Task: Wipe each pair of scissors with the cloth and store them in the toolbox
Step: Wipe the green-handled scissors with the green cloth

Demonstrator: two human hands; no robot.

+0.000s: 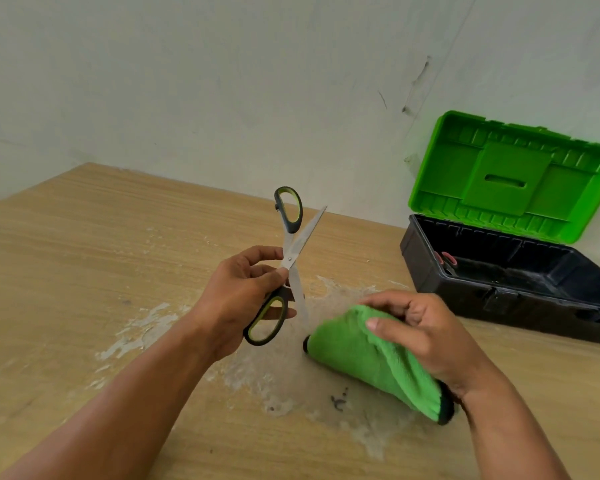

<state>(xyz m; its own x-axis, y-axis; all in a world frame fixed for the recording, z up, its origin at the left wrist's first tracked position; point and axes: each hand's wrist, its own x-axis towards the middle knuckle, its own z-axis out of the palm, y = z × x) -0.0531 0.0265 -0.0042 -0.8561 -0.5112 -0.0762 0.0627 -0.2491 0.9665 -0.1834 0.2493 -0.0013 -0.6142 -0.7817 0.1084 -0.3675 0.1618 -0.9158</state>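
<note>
progress: the toolbox [465, 299] stood open at the right rear of the surface [84, 254], green lid tipped back against the wall. a reddish-handled item [447, 259] lay inside at its left end. probably a pair already stored, but too small to be sure. the only pair i could see outside the box was the one i held. judged: wipe of this pair under way or about to start, storing not yet done.

pose: left hand [243, 296] gripped the green-and-black scissors [289, 258] around the pivot and lower handle, clear of the surface. blades were spread in a cross, with one loop up and one blade pointing down. right hand [426, 334] was clamped on the folded green cloth [361, 355], thumb on top and fingers curled over its far edge. the cloth rested on the worn patch of the surface. the hands were near each other but apart. the lower blade tip sat just beside the cloth's edge; contact could not be told.
</note>
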